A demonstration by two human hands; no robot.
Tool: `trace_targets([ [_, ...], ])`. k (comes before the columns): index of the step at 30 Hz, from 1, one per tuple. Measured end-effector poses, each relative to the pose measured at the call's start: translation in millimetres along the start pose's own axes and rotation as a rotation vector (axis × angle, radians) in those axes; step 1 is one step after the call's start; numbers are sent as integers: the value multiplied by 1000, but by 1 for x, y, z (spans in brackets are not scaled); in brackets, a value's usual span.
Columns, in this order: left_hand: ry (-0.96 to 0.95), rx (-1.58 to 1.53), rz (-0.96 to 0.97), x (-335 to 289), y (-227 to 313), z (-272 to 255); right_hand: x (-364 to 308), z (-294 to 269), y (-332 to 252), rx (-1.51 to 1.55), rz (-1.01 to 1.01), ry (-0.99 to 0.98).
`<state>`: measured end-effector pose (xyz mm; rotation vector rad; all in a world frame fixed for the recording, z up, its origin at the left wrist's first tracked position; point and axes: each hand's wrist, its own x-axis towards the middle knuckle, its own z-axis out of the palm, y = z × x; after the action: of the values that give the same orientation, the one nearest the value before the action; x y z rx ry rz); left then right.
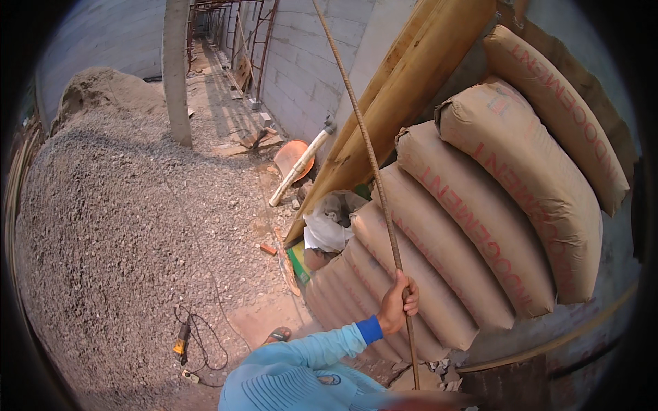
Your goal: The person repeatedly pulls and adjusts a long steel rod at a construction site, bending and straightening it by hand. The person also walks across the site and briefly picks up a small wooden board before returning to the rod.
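My left hand (397,303), at the end of a light blue sleeve with a darker blue cuff, is closed round a long, rusty ribbed steel bar (373,161). The bar slants from the top edge down past my hand to the lower edge, in front of stacked brown paper cement bags (473,212). Its upper end lies out of the picture. A blurred, skin-coloured shape at the lower edge seems to be my right hand (435,401); its fingers cannot be made out.
A large gravel heap (123,226) fills the left side, near a concrete post (176,75). An angle grinder (181,339) with a cord lies on it. Beyond are a pale pipe (299,168), an orange basin (291,156), a wooden board (404,89) and a block wall (308,55).
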<state>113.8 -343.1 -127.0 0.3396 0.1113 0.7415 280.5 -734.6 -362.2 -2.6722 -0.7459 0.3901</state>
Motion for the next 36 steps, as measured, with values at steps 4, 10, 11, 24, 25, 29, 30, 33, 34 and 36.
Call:
trace_targets([
  [4, 80, 18, 1, 0, 0, -10, 2, 5, -11, 51, 62, -89],
  [10, 164, 43, 3, -4, 2, -28, 3, 13, -27, -2, 24, -158],
  [11, 160, 51, 24, -4, 3, -30, 3, 13, -28, -2, 34, -179],
  [24, 144, 65, 33, 0, 0, -25, 10, 28, -7, 34, -44, -104],
  [25, 151, 63, 31, 1, 0, -25, 11, 28, -7, 36, -29, -105],
  [29, 139, 48, 48, 3, -1, -26, 15, 26, -8, 113, -55, -123],
  [30, 142, 47, 49, 3, -2, -27, 16, 25, -8, 31, -59, -129],
  [33, 141, 56, 36, 4, -2, -26, 15, 23, -6, 26, -95, -138],
  [34, 144, 64, 28, 4, -2, -26, 15, 22, -5, 65, -113, -138],
  [36, 126, 65, 34, 4, -2, -26, 14, 22, -3, 137, -177, -101],
])
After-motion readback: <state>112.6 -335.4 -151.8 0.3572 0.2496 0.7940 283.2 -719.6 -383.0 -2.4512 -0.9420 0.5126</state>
